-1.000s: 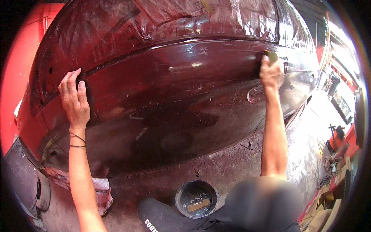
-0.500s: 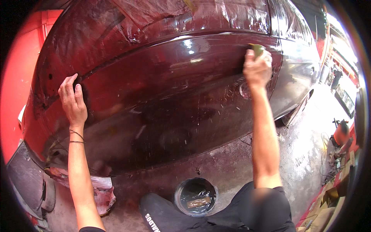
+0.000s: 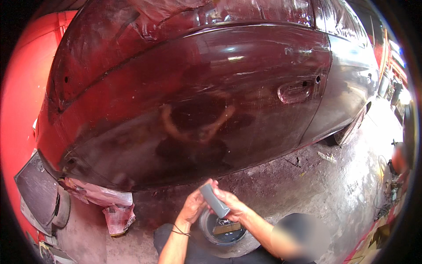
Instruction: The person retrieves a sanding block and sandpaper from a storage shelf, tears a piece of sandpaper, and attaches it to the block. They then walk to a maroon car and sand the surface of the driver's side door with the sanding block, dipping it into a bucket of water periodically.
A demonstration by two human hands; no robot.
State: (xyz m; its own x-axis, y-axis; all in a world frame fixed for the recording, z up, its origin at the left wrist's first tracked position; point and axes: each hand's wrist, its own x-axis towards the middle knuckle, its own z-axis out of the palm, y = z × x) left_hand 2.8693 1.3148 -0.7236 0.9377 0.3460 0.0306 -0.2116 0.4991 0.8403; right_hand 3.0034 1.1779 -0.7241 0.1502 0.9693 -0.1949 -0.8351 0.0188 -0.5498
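Note:
Both my hands meet above the bucket in front of the car, holding a grey sanding block (image 3: 214, 201) tilted between them. Fingers of my left hand (image 3: 193, 206) wrap its left side, near the upper end. My right hand (image 3: 232, 206) grips it from the right, along its lower part. Below them stands a dark round bucket (image 3: 203, 231) of water, with a brown block (image 3: 227, 228) in it. Beyond rises a dark red car door (image 3: 198, 88), wet and glossy, reflecting my arms. Its recessed handle opening (image 3: 294, 92) is bare.
Clear plastic sheeting (image 3: 176, 15) covers the car's windows. At lower left, crumpled paper masking (image 3: 118, 218) hangs by the wheel, near a dark panel (image 3: 39, 191) leaning there. Cables and boxes line the right wall. Grey concrete floor (image 3: 281, 189) runs under the car.
My hands have come off the door, down and together over the bucket. My left hand, earlier resting on the panel, now joins the right on the block. The view has shifted slightly.

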